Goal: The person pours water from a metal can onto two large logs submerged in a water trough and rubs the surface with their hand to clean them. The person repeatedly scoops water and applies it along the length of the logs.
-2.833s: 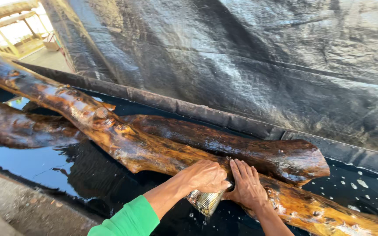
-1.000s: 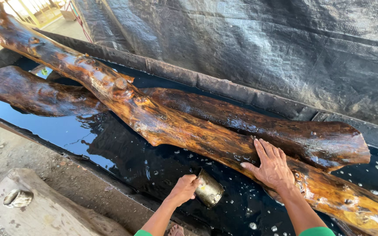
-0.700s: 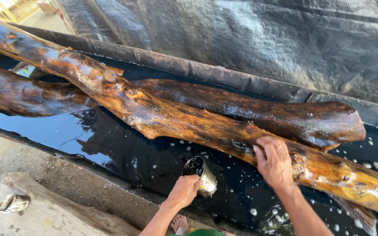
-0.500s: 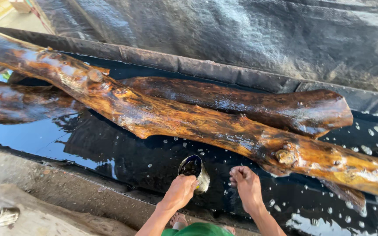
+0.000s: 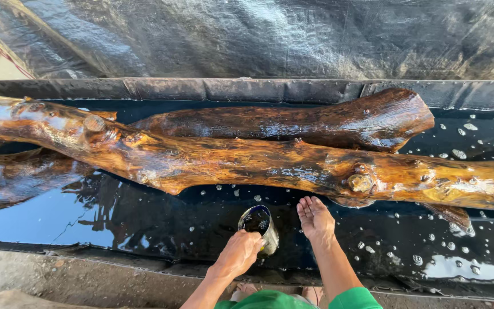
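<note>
Left grip (image 5: pixel 238 252) clutching cup (image 5: pixel 258 226), log (image 5: pixel 270 163) near

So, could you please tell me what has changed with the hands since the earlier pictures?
The right hand has come off the wet log and drawn back toward the body, now open, palm up, over the dark liquid. The left hand still grips the metal cup, now tipped up with liquid inside. The logs stay put.

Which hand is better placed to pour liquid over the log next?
Left, probably: the left hand already grips the metal cup holding dark liquid below the log. The right hand is open and empty.
</note>
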### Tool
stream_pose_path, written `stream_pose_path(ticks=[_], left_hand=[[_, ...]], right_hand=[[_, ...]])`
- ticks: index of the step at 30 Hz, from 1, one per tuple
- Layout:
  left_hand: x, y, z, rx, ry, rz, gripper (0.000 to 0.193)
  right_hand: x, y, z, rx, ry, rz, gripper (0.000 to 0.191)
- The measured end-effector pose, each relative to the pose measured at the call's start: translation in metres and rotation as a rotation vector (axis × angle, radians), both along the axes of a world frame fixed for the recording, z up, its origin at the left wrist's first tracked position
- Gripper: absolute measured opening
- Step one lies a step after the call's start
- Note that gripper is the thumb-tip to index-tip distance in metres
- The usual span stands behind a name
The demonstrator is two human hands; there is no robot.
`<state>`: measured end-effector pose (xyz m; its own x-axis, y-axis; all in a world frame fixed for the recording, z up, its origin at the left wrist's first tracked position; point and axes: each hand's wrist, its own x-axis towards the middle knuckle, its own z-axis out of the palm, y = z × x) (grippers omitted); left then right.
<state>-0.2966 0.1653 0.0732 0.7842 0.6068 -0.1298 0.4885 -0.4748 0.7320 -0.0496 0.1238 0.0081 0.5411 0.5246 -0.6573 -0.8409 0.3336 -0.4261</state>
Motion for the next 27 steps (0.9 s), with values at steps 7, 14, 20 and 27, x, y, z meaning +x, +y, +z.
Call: stream_pose_path(ticks=[7, 14, 20, 27], left_hand=[[0.019, -0.006, 0.005, -0.011, 0.020, -0.009, 0.031], [0.031, -0.009, 0.006, -0.018, 0.040, 0.022, 0.028], [0.032, -0.011, 0.000, 0.021, -0.007, 0.029, 0.026], [0.036, -0.010, -0.002, 0.015, 0.024, 0.030, 0.027]], right_hand=[[0.020, 0.001, -0.002, 0.008, -0.017, 0.070, 0.014], [0.032, 0.002, -0.004, -0.009, 0.004, 0.131, 0.017], [0.038, 0.001, -0.011, -0.010, 0.021, 0.135, 0.019], [0.043, -0.001, -0.013, 0.036, 0.023, 0.148, 0.017]])
